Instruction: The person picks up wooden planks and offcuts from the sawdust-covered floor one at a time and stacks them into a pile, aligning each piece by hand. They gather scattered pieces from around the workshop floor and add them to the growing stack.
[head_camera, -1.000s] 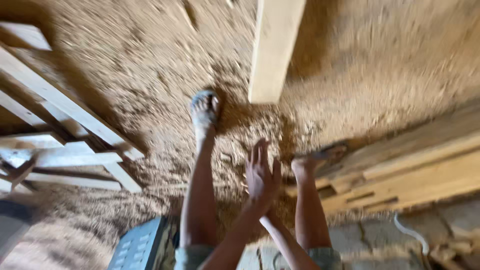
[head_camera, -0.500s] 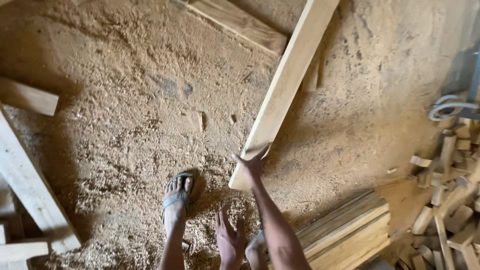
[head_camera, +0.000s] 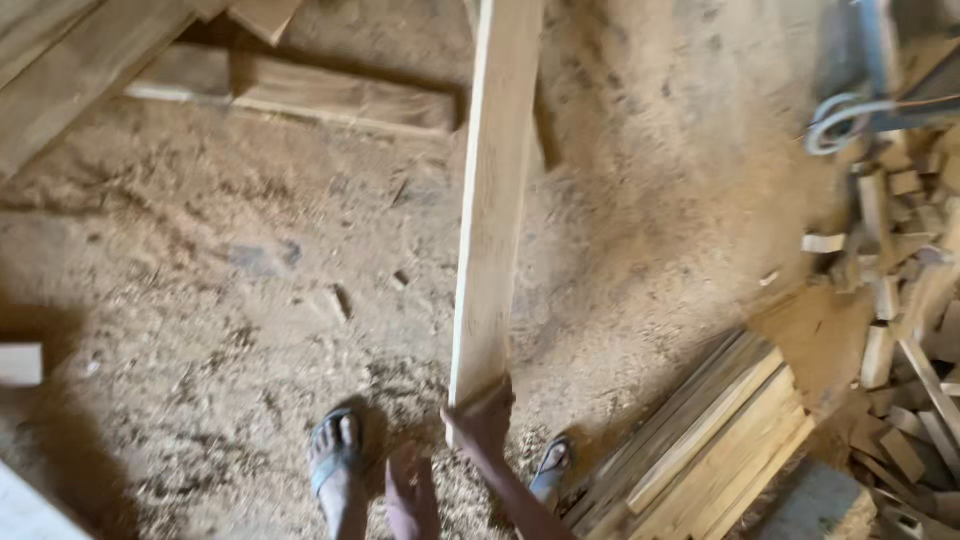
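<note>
Sawdust floor (head_camera: 200, 300) fills my view. Across it runs a long plank (head_camera: 495, 190), its near end between my feet. Right of the plank lies a stack (head_camera: 700, 440). My right hand (head_camera: 480, 418) grips the plank's end; my left hand (head_camera: 412, 495) hangs open beside it.

Plank (head_camera: 495, 190) top cropped; left hand (head_camera: 412, 492) perhaps empty

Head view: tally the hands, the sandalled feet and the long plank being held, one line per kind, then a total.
Hands: 2 (right hand gripping the plank's end, left hand empty)
Sandalled feet: 2 (left foot, right foot)
Long plank: 1
Total: 5
</note>
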